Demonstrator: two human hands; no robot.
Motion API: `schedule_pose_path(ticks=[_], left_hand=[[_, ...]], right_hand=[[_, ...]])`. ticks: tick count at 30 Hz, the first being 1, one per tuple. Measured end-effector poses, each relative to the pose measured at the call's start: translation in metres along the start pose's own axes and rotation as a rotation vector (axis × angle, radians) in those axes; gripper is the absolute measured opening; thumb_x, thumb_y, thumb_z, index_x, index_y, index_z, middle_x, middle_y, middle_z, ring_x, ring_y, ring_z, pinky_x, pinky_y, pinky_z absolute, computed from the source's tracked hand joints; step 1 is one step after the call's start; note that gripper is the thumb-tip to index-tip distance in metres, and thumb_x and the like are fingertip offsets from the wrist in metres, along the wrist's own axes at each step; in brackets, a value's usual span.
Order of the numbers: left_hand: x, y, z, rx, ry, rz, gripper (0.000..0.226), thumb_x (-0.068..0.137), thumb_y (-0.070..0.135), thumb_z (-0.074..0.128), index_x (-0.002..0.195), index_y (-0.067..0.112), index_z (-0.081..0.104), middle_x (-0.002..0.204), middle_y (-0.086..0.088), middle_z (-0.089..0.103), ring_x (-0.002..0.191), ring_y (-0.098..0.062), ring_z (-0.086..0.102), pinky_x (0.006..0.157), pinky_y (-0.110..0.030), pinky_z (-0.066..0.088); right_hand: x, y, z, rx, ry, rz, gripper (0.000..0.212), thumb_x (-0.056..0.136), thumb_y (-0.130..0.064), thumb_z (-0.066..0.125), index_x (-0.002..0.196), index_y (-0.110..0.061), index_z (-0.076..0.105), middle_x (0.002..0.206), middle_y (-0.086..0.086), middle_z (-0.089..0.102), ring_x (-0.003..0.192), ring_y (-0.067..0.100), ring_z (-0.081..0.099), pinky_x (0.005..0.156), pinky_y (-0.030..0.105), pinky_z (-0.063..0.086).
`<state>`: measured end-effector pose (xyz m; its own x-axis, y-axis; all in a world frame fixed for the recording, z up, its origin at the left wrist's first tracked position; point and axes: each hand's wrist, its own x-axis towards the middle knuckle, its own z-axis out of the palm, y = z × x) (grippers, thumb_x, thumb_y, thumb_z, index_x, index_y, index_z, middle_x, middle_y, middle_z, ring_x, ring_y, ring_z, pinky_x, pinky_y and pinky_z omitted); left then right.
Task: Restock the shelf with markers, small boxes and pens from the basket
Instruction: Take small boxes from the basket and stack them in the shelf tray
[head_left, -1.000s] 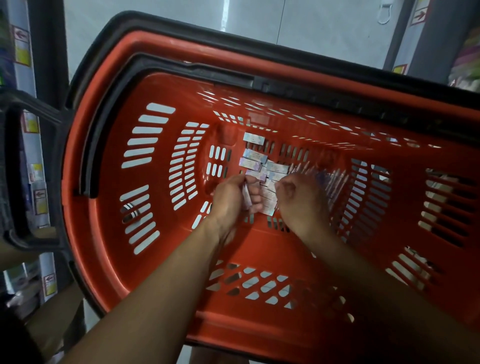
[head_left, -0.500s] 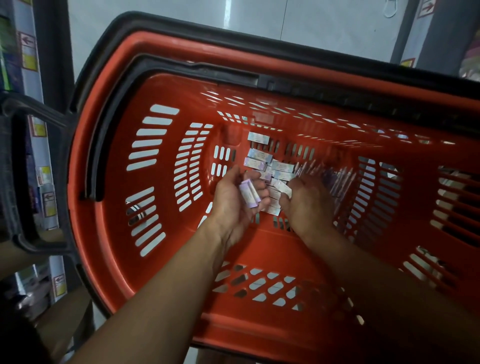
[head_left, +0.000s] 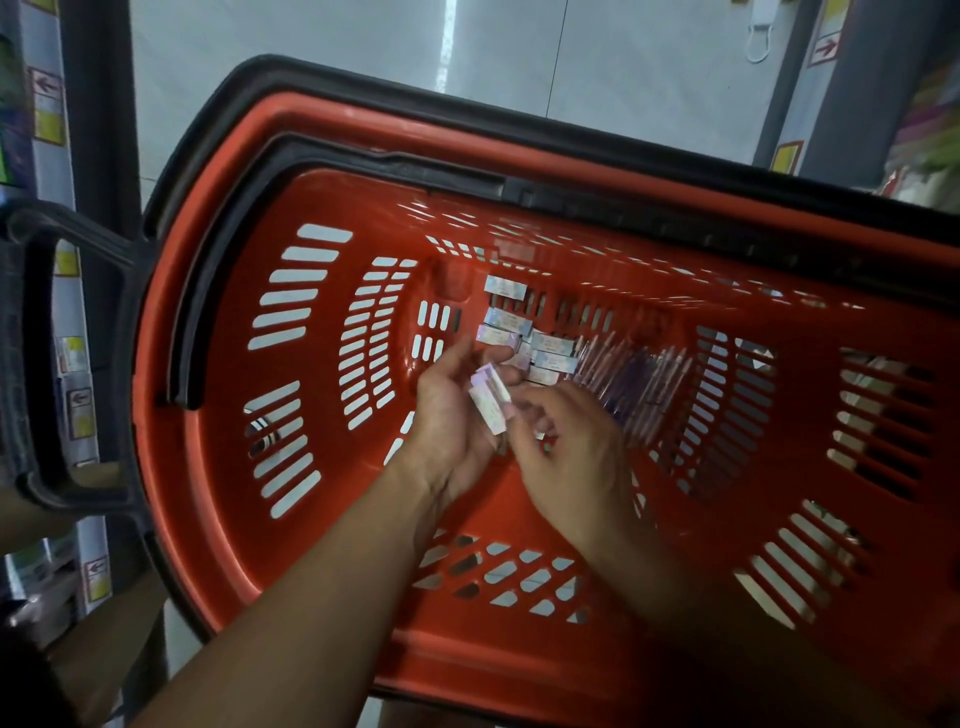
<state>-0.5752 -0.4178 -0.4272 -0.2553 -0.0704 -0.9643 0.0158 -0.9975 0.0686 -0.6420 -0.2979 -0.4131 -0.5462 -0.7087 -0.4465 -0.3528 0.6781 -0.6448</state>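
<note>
Pale small boxes (head_left: 488, 397) lie in left hand (head_left: 452, 415).

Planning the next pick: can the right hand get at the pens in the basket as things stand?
Probably yes. The right hand hovers just beside the pens, which lie uncovered on the basket floor, with nothing between them.

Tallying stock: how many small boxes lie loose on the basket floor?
6 small boxes: one by the far wall, two nearer, three beside the pens; the left hand and right hand may hide more.
</note>
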Motion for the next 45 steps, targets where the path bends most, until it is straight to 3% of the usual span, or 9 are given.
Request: schedule_pose_path(ticks=[4,11,17,26,29,32,35,39,45], left_hand=[[-0.001,0.001,0.001,0.036,0.020,-0.011,0.027,0.098,0.023,0.046,0.093,0.009,0.068,0.081,-0.005,0.054,0.073,-0.020,0.056,0.071,-0.034,0.060],[0.008,0.000,-0.004,0.001,0.032,-0.013,0.025,0.103,0.006,0.045,0.122,0.004,0.061,0.084,-0.007,0.060,0.082,-0.020,0.059,0.087,-0.039,0.059],[0.009,-0.001,-0.004,0.028,-0.002,-0.004,0.018,0.105,0.012,0.052,0.117,0.005,0.063,0.092,-0.008,0.065,0.084,-0.020,0.061,0.071,-0.034,0.062],[0.006,0.002,-0.005,-0.003,-0.020,0.028,0.036,0.097,0.037,0.053,0.116,0.007,0.059,0.094,-0.012,0.060,0.077,-0.025,0.058,0.066,-0.032,0.040],[0.007,0.001,-0.004,-0.010,-0.053,0.033,0.056,0.103,0.051,0.049,0.125,0.000,0.060,0.120,-0.020,0.066,0.108,-0.040,0.065,0.097,-0.046,0.051],[0.002,0.001,0.000,0.017,-0.084,0.042,0.044,0.101,0.049,0.055,0.112,0.007,0.064,0.101,-0.011,0.065,0.092,-0.027,0.065,0.090,-0.042,0.054],[0.002,-0.001,0.000,0.098,-0.111,0.036,0.037,0.098,0.034,0.065,0.126,0.010,0.056,0.091,-0.006,0.056,0.086,-0.021,0.056,0.093,-0.040,0.048],[0.004,-0.001,0.001,0.087,-0.014,0.025,0.026,0.099,0.031,0.058,0.113,0.009,0.060,0.080,-0.001,0.052,0.071,-0.016,0.052,0.069,-0.030,0.050],[0.004,0.002,-0.001,-0.012,0.002,0.050,0.036,0.102,0.039,0.047,0.095,0.008,0.065,0.079,-0.007,0.057,0.067,-0.020,0.053,0.067,-0.031,0.046]], right_hand=[[0.018,0.030,0.004,-0.034,0.072,0.141,0.013,0.100,-0.025,0.054,0.097,-0.019,0.065,0.090,-0.008,0.056,0.083,0.011,0.056,0.069,0.020,0.038],[0.073,0.077,0.023,-0.408,-0.035,0.135,0.038,0.097,-0.021,0.062,0.135,-0.027,0.059,0.133,0.011,0.059,0.126,0.033,0.051,0.104,0.047,0.048],[0.084,0.077,0.029,-0.534,0.012,0.080,0.032,0.087,-0.028,0.076,0.119,-0.024,0.070,0.123,0.010,0.056,0.120,0.033,0.051,0.099,0.048,0.048],[0.048,0.022,-0.001,0.278,0.077,0.350,0.010,0.091,-0.029,0.076,0.096,-0.034,0.070,0.089,-0.015,0.069,0.079,-0.001,0.064,0.064,0.016,0.049],[0.021,-0.013,-0.011,0.358,0.059,0.320,0.022,0.085,-0.027,0.082,0.096,-0.036,0.065,0.084,-0.017,0.067,0.076,-0.003,0.063,0.061,0.010,0.048],[0.006,-0.023,-0.008,0.241,-0.030,0.212,0.018,0.085,-0.032,0.082,0.099,-0.030,0.070,0.091,-0.017,0.067,0.080,-0.002,0.063,0.067,0.010,0.049],[0.002,-0.017,-0.003,0.095,-0.023,0.070,0.015,0.091,-0.034,0.073,0.101,-0.024,0.076,0.102,-0.012,0.062,0.092,0.006,0.061,0.079,0.021,0.050],[0.018,0.010,-0.003,0.004,0.076,0.109,0.009,0.098,-0.023,0.063,0.097,-0.018,0.070,0.099,-0.008,0.058,0.090,0.011,0.058,0.076,0.026,0.048],[0.063,0.065,0.015,-0.360,-0.004,0.120,0.030,0.091,-0.019,0.070,0.121,-0.019,0.069,0.122,0.011,0.063,0.120,0.032,0.053,0.104,0.045,0.047]])
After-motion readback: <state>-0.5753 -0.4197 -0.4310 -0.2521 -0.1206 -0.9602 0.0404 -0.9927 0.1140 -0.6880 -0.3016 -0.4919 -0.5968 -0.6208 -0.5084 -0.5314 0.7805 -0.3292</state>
